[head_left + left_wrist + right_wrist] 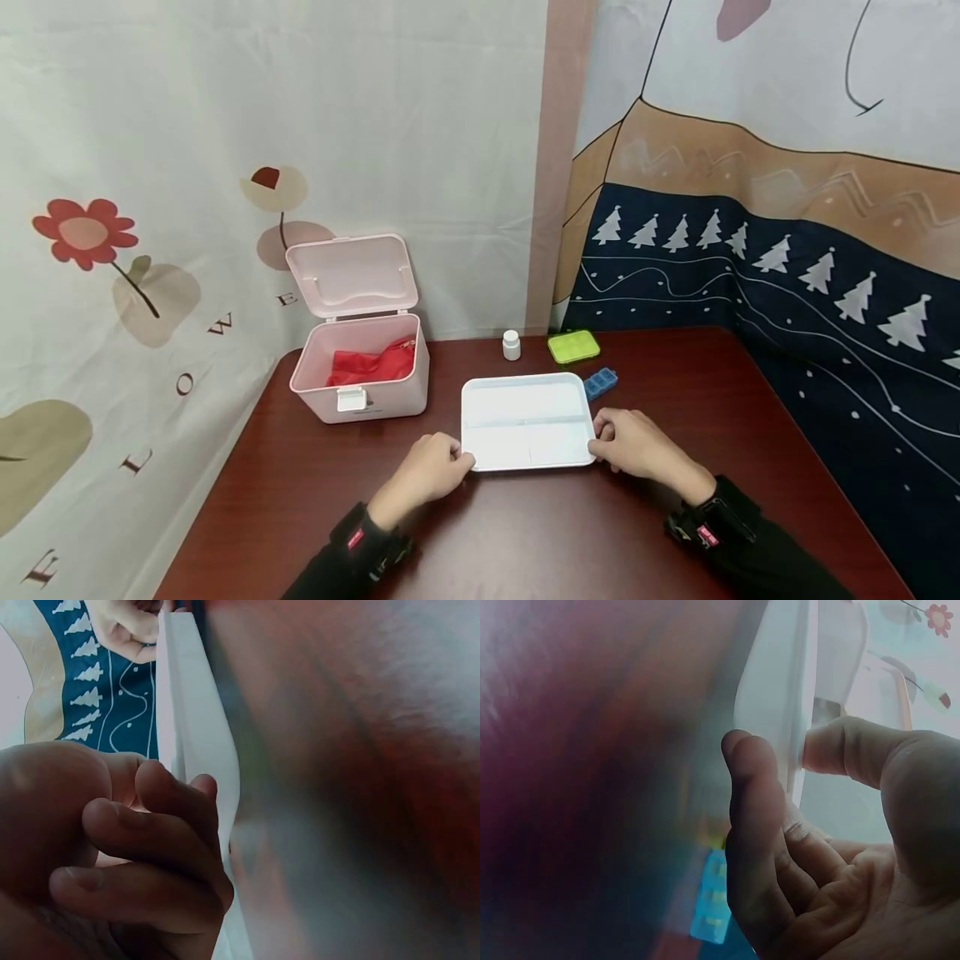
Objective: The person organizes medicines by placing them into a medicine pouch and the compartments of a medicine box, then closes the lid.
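Observation:
Both hands hold a white rectangular tray (525, 408) with low dividers, one at each near corner. My left hand (431, 471) pinches the left corner, fingers curled at its side wall in the left wrist view. At the right edge, my right hand (633, 442) grips the rim. The right wrist view shows its thumb (847, 750) on the rim and its fingers (754, 780) against the outer wall of the tray (772, 697). Just behind the tray's right side lies a small blue compartment box (601, 383).
At the back left stands a pink box (382, 398) with its lid raised and a red cloth pouch (375, 363) inside. A small white bottle (512, 345) and a yellow-green case (573, 347) are behind the tray. Printed curtains hang along the brown table's (360, 475) back and sides.

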Motion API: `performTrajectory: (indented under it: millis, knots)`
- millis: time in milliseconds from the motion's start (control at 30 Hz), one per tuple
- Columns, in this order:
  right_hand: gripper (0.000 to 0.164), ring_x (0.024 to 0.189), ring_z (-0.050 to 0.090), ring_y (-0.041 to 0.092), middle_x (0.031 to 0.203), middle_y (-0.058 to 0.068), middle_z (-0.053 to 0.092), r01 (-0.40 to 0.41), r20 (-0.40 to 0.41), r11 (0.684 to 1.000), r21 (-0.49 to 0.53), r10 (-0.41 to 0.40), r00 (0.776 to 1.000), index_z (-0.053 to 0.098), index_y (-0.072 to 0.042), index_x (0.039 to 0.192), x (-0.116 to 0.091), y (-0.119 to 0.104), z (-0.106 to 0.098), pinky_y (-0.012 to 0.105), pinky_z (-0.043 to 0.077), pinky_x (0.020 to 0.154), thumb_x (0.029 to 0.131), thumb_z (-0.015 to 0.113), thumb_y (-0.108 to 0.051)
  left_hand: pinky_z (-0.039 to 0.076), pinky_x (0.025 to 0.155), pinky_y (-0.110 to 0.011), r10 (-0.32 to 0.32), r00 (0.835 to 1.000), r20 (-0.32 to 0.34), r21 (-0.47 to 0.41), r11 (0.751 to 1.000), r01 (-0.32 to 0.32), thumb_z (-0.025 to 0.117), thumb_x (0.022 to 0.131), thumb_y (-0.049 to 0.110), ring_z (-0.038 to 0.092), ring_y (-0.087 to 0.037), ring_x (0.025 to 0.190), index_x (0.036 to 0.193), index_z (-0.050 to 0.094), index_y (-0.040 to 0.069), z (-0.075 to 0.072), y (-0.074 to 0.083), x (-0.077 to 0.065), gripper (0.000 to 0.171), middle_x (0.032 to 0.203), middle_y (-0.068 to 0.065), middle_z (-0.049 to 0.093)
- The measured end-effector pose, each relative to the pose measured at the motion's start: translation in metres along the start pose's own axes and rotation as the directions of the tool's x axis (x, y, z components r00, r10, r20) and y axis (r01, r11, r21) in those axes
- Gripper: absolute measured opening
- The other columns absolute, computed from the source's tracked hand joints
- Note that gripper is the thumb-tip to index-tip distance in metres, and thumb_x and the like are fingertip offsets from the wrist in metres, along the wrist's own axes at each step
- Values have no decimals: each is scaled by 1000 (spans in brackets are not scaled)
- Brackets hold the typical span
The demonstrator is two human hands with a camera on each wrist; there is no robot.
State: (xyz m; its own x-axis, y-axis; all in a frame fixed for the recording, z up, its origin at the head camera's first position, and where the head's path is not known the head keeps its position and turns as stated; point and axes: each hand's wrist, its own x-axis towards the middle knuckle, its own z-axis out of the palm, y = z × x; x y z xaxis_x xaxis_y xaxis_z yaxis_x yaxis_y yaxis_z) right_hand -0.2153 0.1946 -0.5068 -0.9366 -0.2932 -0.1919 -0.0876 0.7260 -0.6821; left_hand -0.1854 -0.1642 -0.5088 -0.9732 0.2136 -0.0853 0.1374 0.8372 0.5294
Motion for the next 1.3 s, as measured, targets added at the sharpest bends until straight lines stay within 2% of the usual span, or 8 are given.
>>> performTrajectory:
  millis: [300, 500, 633, 767, 867, 1000, 1100, 1300]
  knots:
    - [12, 59, 64, 15, 72, -3, 69, 35, 29, 999, 9, -35, 999, 68, -10, 100, -2, 5, 9, 29, 52, 59, 95, 76, -16, 30, 57, -26, -3, 998, 66, -7, 1000, 4, 65, 93, 20, 39, -10, 57, 54, 47, 22, -5, -6, -7, 42, 50, 12, 39]
    - [17, 58, 63, 15, 72, -1, 71, 31, 80, 999, -15, -29, 996, 76, -13, 99, -2, 4, -1, 31, 51, 58, 102, 75, -30, 40, 58, -30, -9, 986, 165, 10, 1000, 8, 65, 104, 37, 55, -11, 55, 61, 64, 19, -20, -10, -7, 47, 51, 11, 56]
    - [29, 60, 62, 16, 73, 0, 70, -4, 86, 998, -68, 10, 996, 80, -17, 96, 1, 3, -20, 32, 51, 58, 108, 69, -40, 45, 62, -34, -11, 990, 138, 23, 1000, 8, 64, 109, 43, 61, -14, 57, 74, 73, 14, -39, -11, 2, 46, 55, 7, 63]
    - [27, 64, 61, 16, 77, 1, 70, 18, 35, 990, -142, -13, 999, 82, -13, 105, 9, 2, -39, 33, 50, 61, 110, 66, -34, 45, 63, -33, 5, 996, 89, 48, 999, -10, 66, 109, 36, 60, -14, 59, 73, 70, 15, -52, -10, 18, 42, 58, 6, 64]
    - [23, 72, 61, 18, 91, 7, 76, 56, -58, 972, -227, -71, 996, 82, -7, 115, 18, 2, -50, 36, 51, 66, 108, 68, -24, 43, 61, -32, 5, 996, 84, 71, 997, -11, 66, 109, 34, 58, -13, 59, 67, 64, 18, -54, -8, 30, 45, 58, 6, 63]
    - [22, 95, 70, 27, 119, 15, 79, 116, -162, 928, -354, -183, 970, 81, -3, 122, 35, 5, -55, 49, 63, 85, 105, 71, -14, 37, 57, -30, -25, 992, 121, 101, 995, 12, 66, 108, 35, 49, -14, 54, 59, 58, 18, -52, -6, 42, 53, 54, 6, 55]
    - [23, 112, 72, 33, 128, 17, 77, 161, -174, 903, -399, -247, 953, 81, -3, 123, 48, 8, -55, 58, 61, 101, 103, 71, -8, 33, 55, -30, -38, 989, 145, 113, 993, 21, 65, 107, 35, 41, -14, 53, 55, 53, 18, -48, -4, 48, 56, 52, 5, 46]
    - [26, 126, 65, 43, 138, 22, 74, 200, -140, 905, -376, -269, 953, 80, -2, 124, 63, 15, -57, 62, 55, 110, 99, 70, -3, 34, 57, -31, -42, 989, 139, 132, 991, 24, 64, 107, 33, 41, -16, 57, 56, 50, 19, -43, 4, 54, 54, 54, 5, 40]
